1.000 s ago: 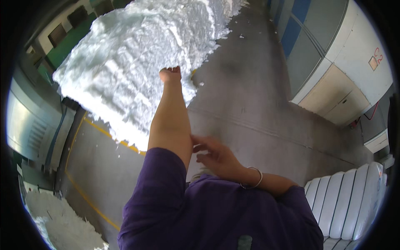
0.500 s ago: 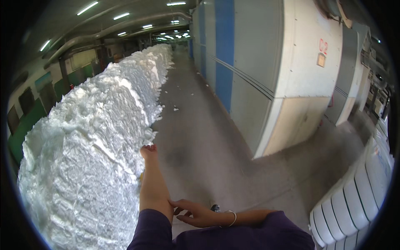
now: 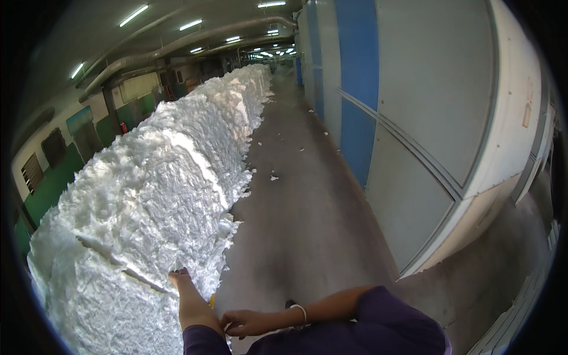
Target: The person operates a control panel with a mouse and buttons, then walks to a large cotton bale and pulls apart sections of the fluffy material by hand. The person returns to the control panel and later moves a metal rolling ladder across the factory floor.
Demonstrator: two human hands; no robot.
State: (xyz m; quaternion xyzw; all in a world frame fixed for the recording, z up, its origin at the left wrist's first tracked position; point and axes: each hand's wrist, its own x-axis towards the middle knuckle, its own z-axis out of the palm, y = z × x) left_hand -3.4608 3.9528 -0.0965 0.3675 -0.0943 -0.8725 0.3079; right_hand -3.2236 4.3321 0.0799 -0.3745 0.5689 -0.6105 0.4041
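Observation:
My left arm reaches forward, and my left hand (image 3: pixel 178 276) is raised with its fingers curled in, no object showing in it. Behind it rises a long heap of white, fluffy fibre (image 3: pixel 148 207); whether the hand touches the fibre I cannot tell. My right hand (image 3: pixel 248 323) lies across my body against the left forearm. Its bent fingers meet the arm at the edge of the purple sleeve (image 3: pixel 201 341); whether they pinch cloth or skin is unclear. A pale bracelet (image 3: pixel 303 312) circles the right wrist.
The fibre heap borders a grey aisle floor (image 3: pixel 313 236) on the left. Tall grey and blue cabinets (image 3: pixel 435 89) line the right side. Small white tufts (image 3: pixel 274 177) lie on the floor. Something yellow (image 3: pixel 212 300) shows beside my left forearm.
The view has swung right and forward along the aisle, and the white strapped bales have nearly left it. Both hands sit lower and further left in the picture, with the right still at the left arm.

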